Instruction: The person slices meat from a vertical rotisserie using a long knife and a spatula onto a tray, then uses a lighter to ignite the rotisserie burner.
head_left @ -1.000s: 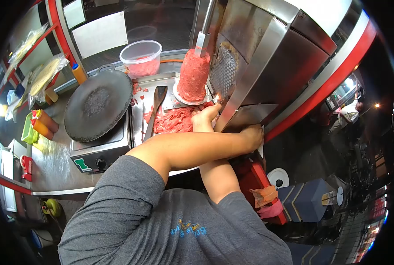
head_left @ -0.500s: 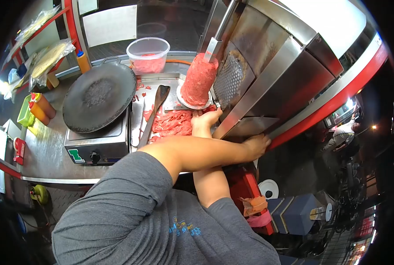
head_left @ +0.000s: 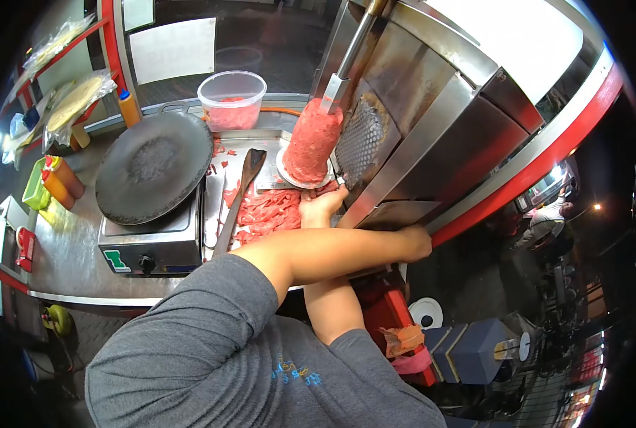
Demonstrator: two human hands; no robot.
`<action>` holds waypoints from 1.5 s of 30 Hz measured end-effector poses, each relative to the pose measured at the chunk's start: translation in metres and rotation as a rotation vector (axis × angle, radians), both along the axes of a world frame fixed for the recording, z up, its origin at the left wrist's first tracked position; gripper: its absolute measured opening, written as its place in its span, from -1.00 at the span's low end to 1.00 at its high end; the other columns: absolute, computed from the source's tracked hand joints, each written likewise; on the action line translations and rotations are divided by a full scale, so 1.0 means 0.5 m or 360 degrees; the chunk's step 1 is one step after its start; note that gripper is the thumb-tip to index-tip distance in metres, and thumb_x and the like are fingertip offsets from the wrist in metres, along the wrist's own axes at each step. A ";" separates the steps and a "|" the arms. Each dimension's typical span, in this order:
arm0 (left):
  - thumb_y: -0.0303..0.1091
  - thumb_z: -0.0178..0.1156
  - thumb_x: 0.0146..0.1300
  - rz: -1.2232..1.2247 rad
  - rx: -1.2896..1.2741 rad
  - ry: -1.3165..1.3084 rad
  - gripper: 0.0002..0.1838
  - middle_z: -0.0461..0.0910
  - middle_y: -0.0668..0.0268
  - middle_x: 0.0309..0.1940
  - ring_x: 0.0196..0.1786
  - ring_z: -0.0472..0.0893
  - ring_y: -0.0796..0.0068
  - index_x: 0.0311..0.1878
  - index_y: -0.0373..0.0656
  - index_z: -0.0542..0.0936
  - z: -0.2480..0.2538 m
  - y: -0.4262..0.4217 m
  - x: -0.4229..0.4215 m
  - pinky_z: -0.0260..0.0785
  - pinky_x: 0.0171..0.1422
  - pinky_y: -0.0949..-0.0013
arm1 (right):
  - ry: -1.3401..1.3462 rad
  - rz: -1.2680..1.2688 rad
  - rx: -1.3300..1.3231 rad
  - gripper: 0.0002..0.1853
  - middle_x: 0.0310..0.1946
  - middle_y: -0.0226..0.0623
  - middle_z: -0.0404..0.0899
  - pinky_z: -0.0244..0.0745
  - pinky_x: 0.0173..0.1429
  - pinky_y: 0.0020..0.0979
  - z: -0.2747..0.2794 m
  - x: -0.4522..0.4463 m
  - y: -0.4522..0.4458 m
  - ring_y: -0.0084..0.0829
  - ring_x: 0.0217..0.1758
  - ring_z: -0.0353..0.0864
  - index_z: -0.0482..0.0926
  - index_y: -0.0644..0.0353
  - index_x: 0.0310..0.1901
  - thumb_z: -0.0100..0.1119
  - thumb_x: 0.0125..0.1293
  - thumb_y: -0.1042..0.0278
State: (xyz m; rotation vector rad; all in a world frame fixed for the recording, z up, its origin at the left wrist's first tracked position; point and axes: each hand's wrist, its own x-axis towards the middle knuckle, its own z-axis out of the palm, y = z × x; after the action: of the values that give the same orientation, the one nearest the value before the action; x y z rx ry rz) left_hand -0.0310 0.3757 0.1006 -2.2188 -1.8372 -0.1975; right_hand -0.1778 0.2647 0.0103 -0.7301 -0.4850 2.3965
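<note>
My arms are crossed, the left one over the right. My left hand [head_left: 415, 243] is at the lower right corner of the metal vertical grill [head_left: 421, 153]; its fingers are hidden. Close to the grill's lower front edge, my right hand [head_left: 321, 207] has its fingers bent beside a small metal fitting; what they grip, if anything, cannot be made out. Just above it stands a cone of raw red meat [head_left: 311, 146] on a vertical spit [head_left: 352, 50], over a round white plate [head_left: 285, 170]. Sliced raw meat [head_left: 269, 212] lies on the metal tray left of my right hand.
A dark wooden spatula [head_left: 241, 200] rests across the tray. Further left, a black griddle pan [head_left: 154, 167] sits on a burner [head_left: 150, 250]. Behind the tray is a clear tub with meat [head_left: 232, 103]. Sauce bottles [head_left: 61, 182] stand on the counter's left side.
The whole view has shifted slightly left. My left hand has turned a little at the grill's corner, its fingers now less visible. My right hand stays by the grill's base.
</note>
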 end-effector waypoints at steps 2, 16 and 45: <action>-0.32 0.30 0.24 0.0019 0.0104 -0.0028 -0.79 0.86 0.13 -0.19 -0.08 0.86 0.07 -0.20 -0.12 0.88 0.001 -0.006 0.001 0.71 -0.02 0.01 | 0.0032 0.0032 -0.0020 -0.57 -0.12 -0.51 0.59 0.33 -0.21 -0.29 -0.013 -0.004 0.008 -0.41 -0.20 0.47 0.54 -0.16 -0.10 -0.08 0.49 -0.34; -0.33 0.29 0.23 -0.0012 0.0157 -0.0127 -0.83 0.80 0.10 -0.22 -0.10 0.83 0.07 -0.28 -0.11 0.84 -0.017 -0.005 0.000 0.67 0.00 0.01 | 0.0131 -0.0071 -0.0100 -0.58 -0.37 -0.55 0.59 0.22 -0.36 -0.42 0.016 -0.004 -0.006 -0.51 -0.46 0.35 0.56 -0.15 -0.22 -0.07 0.53 -0.29; -0.34 0.29 0.23 -0.0117 0.0274 -0.0027 -0.81 0.83 0.12 -0.28 -0.15 0.86 0.04 -0.28 -0.14 0.86 -0.036 -0.013 -0.016 0.70 -0.06 0.02 | 0.0092 -0.0065 -0.0004 -0.59 -0.55 -0.56 0.41 0.08 -0.54 -0.42 0.070 0.030 -0.036 -0.51 -0.63 0.24 0.41 -0.16 -0.34 -0.10 0.57 -0.24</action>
State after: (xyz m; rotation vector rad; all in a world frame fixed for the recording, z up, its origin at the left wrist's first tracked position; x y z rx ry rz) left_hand -0.0391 0.3693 0.0827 -2.1724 -1.6797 -0.3750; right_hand -0.1628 0.2467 0.0453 -0.6638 -0.4392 2.3735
